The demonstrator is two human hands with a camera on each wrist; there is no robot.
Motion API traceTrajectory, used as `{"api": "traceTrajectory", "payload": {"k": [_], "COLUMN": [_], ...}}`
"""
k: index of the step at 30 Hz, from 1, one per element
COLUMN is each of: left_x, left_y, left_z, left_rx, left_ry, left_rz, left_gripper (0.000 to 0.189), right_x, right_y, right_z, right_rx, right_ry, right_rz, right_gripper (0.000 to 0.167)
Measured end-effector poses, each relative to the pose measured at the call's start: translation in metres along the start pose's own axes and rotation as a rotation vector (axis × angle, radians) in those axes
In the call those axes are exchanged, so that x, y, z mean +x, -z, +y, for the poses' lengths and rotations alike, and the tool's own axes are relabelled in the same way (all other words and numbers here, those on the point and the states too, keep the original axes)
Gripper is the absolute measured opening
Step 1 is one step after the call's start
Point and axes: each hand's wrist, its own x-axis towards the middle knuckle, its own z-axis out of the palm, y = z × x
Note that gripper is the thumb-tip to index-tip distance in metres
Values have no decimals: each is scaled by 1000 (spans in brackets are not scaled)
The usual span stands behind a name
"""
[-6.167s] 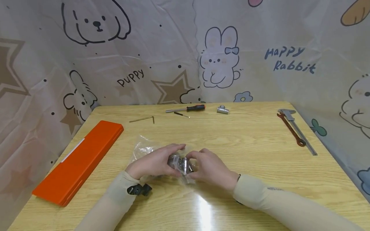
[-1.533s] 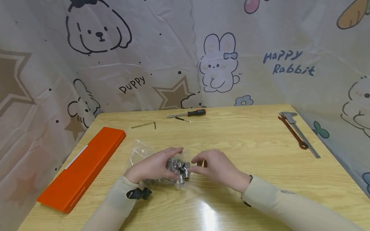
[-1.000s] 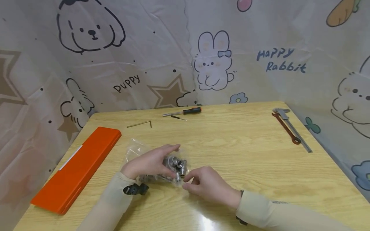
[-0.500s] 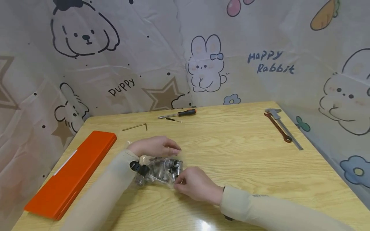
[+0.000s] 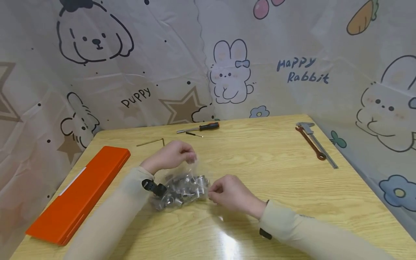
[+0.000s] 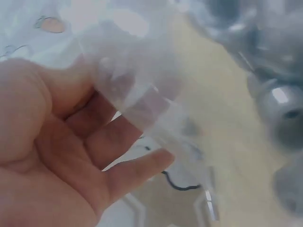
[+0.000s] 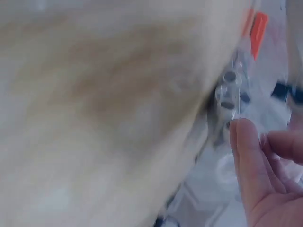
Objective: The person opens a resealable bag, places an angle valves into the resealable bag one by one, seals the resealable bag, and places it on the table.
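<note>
A clear plastic bag (image 5: pixel 182 189) filled with several shiny metal pipe fittings (image 5: pixel 191 184) lies on the table in front of me. My left hand (image 5: pixel 173 154) pinches the bag's far edge and lifts it; the left wrist view shows the thin film (image 6: pixel 142 90) between thumb and forefinger, other fingers spread behind it. At the bag's right end, my right hand (image 5: pixel 232 193) pinches the plastic rim between thumb and fingertips. In the right wrist view, fittings (image 7: pixel 227 97) show through the plastic beyond the right hand (image 7: pixel 270 175).
An orange case (image 5: pixel 81 195) lies at the left. Toward the back are a gold hex key (image 5: pixel 150 142), a screwdriver (image 5: pixel 208 126) and a small black-handled tool (image 5: pixel 194 134). A reddish wrench (image 5: pixel 310 143) and a caliper (image 5: pixel 321 148) lie at the right.
A tee fitting at the table's back is gone from there since the oldest frame. My left hand has moved from around the fittings to the bag's far edge and raised it; the right shifted along the rim.
</note>
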Motion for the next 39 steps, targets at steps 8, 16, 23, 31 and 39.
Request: {"api": "traceTrajectory", "payload": {"k": [8,16,23,31,39], "left_x": [-15,-26,-23,-12,-12], "left_y": [9,-6,-24,-38,-38], "left_z": [29,57,75,61,55], "left_rx": [-249,-439,-558,-634,-603], "left_ry": [50,-143,-355,-256,-268], "left_rz": [377,759,895,824,832], "left_gripper": [22,24,20,26,25], "right_x": [-11,-12,-16,-12,-10], "right_y": [58,118,155,151,143], "right_z": [11,-16,-52,-24,-7], "right_rx": [-54,-138,-307,-316,-17], "right_ry": [28,144,350,326,176], "right_rz": [201,431,633,665,606], "right_gripper": [5,5,7,4,22]}}
